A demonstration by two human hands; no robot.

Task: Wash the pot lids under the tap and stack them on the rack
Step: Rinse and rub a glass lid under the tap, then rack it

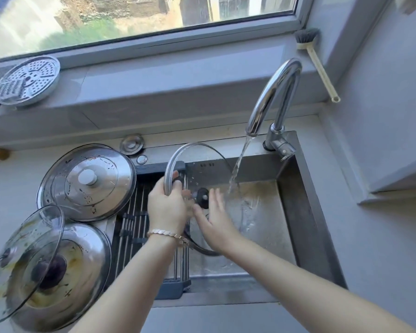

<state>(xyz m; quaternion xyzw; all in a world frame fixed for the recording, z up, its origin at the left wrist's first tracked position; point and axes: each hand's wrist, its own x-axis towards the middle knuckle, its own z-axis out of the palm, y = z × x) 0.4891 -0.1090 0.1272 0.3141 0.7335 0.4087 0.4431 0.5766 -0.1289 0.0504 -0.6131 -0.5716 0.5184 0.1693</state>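
Sunlit kitchen sink: left hand clasps the glass lid by its rim, upright at the rack's right edge, meeting the tap's stream; right hand lies flat against it, fingers straight. Wet and held one-handed, it may slip and crack.

Glass lid clear w/ silver rim, black knob. Far-left steel lid silver, white knob. Near-left lids: yellow-brown smears. Rack dark grey, silver rods. Brush: cream handle, grey bristles.
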